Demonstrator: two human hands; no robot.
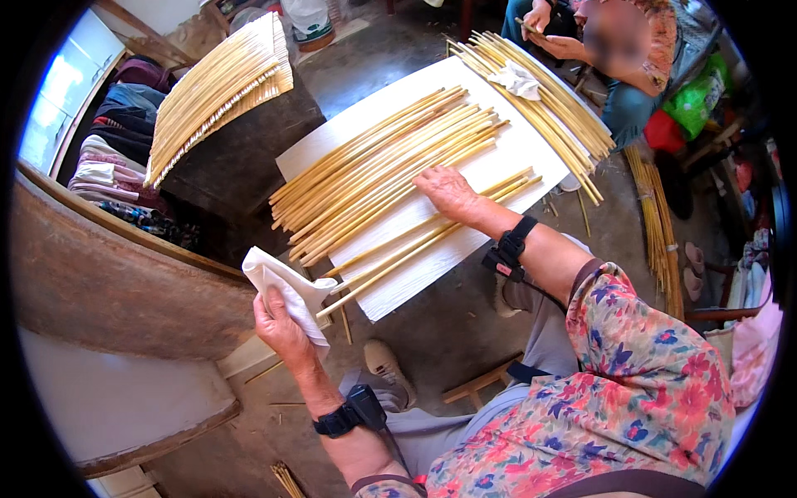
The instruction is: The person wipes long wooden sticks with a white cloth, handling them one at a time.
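My left hand [283, 330] holds a folded white cloth [292, 299] beyond the near left corner of a white board [523, 149]. Many peeled plant stalks [386, 168] lie side by side across the board. My right hand [445, 190] rests with curled fingers at the near edge of this row; whether it grips a stalk cannot be told. A few separate stalks [405, 252] lie nearer to me, passing under my right wrist, their left ends close to the cloth. Another bundle of stalks [542, 112] lies on the board's right side, with a crumpled white cloth [517, 81] on it.
Across the board at the upper right sits another person [560, 46], hands on a short stalk. A stitched stalk mat [215, 93] lies on a dark box at the upper left. Tied stalks [654, 230] stand at the right. A small wooden stool [485, 383] is near my legs.
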